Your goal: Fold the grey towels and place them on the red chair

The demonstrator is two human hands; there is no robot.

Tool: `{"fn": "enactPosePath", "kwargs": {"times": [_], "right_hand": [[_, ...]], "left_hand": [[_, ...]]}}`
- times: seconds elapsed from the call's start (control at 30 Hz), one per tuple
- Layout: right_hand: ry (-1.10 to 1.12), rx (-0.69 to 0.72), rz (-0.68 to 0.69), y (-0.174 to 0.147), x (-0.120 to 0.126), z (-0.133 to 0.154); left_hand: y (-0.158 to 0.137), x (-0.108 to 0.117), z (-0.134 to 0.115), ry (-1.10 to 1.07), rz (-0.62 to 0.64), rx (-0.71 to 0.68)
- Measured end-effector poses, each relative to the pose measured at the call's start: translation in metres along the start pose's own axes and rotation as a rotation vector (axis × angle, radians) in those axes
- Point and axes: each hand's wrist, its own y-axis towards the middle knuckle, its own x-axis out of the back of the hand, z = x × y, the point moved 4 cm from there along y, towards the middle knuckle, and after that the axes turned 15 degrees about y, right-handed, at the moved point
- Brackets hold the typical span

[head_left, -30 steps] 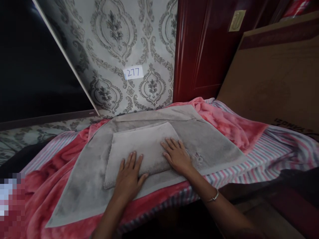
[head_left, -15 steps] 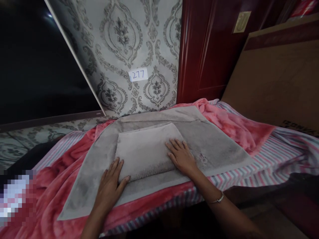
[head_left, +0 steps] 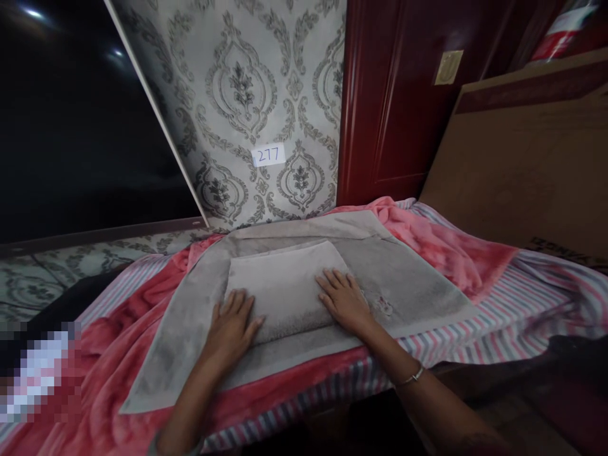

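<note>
Across the middle of one large grey cloth (head_left: 408, 272), spread flat, lies one folded pale grey cloth (head_left: 285, 285), a roughly rectangular pad with its layers showing at the far edge. Two hands are on it, both bare. The left hand (head_left: 229, 329) rests at its near left corner, palm down, fingers lightly spread, with the thumb pointing inward; the right hand (head_left: 346, 302) lies flat over its right-hand part, fingers fanned a little apart. Neither set of fingers is closed around anything; they only press or rest on the fabric. One bracelet (head_left: 411, 376) circles the right wrist. Just beside the right hand, one small embroidered motif (head_left: 384, 306) marks the large cloth, whose far edge is turned over in one long flap (head_left: 308, 228). Underneath, plush pink-red fabric (head_left: 118, 342) shows on both sides and along the front, and striped fabric (head_left: 522, 301) lies below that; whatever carries these layers is hidden. Behind stands a wall of patterned wallpaper (head_left: 242, 88) with one paper label (head_left: 268, 154) reading 277. One dark screen (head_left: 85, 126) fills the left, one dark red panel (head_left: 380, 95) with one brass-coloured plate (head_left: 449, 68) stands right of the wallpaper, and one large carton (head_left: 522, 158) leans farther right, one bottle (head_left: 565, 31) partly visible above it.
</note>
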Motion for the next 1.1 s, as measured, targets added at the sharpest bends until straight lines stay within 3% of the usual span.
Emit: {"fn": "enactPosePath", "kwargs": {"times": [0.1,0.3,0.47,0.63,0.9,1.1], "right_hand": [[0.014,0.003,0.103,0.011,0.009,0.0],[-0.005,-0.002,0.066,0.047,0.013,-0.004],[-0.062,-0.026,0.075,0.062,0.0,-0.009],[-0.027,-0.066,0.205,0.082,0.002,0.007],[0.006,0.101,0.269,0.12,-0.027,0.053],[0.036,0.187,0.227,0.117,-0.037,0.058]], "left_hand": [[0.031,0.008,-0.008,-0.031,0.022,-0.1],[0.074,-0.007,-0.002,-0.022,-0.004,0.001],[0.073,-0.02,-0.001,-0.005,-0.052,0.026],[0.072,-0.019,-0.002,-0.003,-0.041,0.04],[0.069,-0.022,0.0,0.007,-0.122,0.103],[0.069,-0.023,-0.002,0.039,-0.073,0.13]]}}
